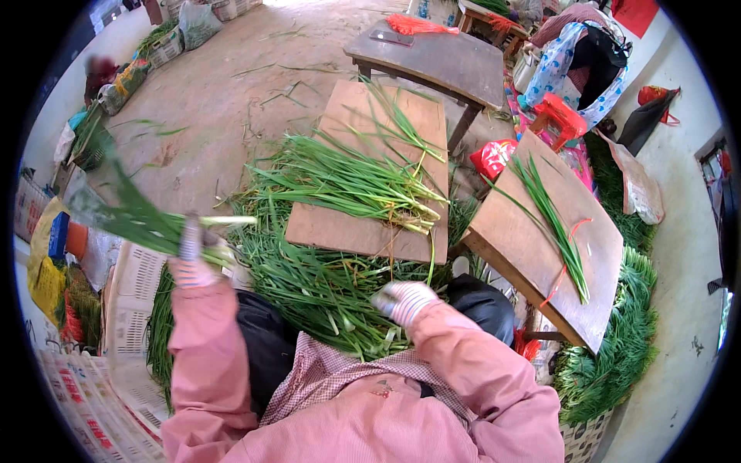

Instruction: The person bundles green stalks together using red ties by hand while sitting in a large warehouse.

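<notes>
A person in a pink jacket sits among heaps of green onions, the gloved left hand (193,258) raised to the side and closed around a bunch of green onions (135,217) whose leaves blur out to the left. The gloved right hand (405,299) rests low on the loose pile of stalks (324,289) in the lap; whether its fingers are closed cannot be told. Ahead, a wooden board (363,231) carries another sheaf of onions (347,181), while a second board (556,255) to the right holds a few stalks and red ties. A white plastic crate (131,301) stands at the left.
</notes>
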A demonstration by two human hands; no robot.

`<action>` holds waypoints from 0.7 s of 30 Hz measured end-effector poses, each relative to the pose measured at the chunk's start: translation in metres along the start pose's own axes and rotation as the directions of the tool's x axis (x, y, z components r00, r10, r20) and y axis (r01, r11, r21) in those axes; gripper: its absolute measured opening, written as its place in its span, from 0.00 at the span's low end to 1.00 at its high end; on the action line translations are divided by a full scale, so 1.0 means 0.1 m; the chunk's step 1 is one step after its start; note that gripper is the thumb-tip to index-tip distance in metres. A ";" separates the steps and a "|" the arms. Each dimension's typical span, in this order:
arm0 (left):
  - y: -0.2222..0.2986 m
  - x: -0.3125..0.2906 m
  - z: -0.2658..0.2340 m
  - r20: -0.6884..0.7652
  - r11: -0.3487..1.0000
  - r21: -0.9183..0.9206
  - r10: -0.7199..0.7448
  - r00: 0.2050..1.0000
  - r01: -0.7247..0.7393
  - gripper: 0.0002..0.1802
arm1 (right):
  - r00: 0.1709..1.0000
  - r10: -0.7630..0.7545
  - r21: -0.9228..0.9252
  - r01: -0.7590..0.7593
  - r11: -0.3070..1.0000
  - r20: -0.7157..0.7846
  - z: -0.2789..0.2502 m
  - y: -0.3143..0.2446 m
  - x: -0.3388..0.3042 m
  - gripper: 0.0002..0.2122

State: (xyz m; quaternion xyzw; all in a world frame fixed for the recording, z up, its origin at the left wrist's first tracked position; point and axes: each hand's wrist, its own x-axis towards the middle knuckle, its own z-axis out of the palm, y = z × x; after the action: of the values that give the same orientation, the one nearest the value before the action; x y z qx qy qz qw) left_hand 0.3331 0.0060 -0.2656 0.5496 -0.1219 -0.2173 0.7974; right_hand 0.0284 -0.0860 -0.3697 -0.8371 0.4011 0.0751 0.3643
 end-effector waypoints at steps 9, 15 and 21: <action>-0.53 -0.26 0.05 0.391 0.684 -0.417 -0.460 0.797 0.599 0.22 | 0.913 0.162 -0.502 -0.347 0.792 -0.375 -0.69 0.27 0.69 0.16; -0.82 -0.40 -0.10 0.446 0.727 -0.357 -0.419 0.791 0.586 0.18 | 0.872 -0.175 -0.126 0.131 0.983 -0.457 -1.23 0.46 0.87 0.16; -0.76 -0.28 -0.07 0.329 0.772 -0.449 -0.324 0.887 0.449 0.15 | 0.959 0.236 -0.231 -0.268 0.935 -0.155 -1.31 1.07 0.89 0.18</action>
State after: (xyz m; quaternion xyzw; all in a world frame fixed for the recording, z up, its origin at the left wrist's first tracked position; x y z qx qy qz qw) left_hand 0.2953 0.0022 -0.3377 0.3006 -0.0358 -0.4649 0.8320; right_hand -0.0119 -0.2727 -0.3703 -0.8208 0.5147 0.1185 0.2176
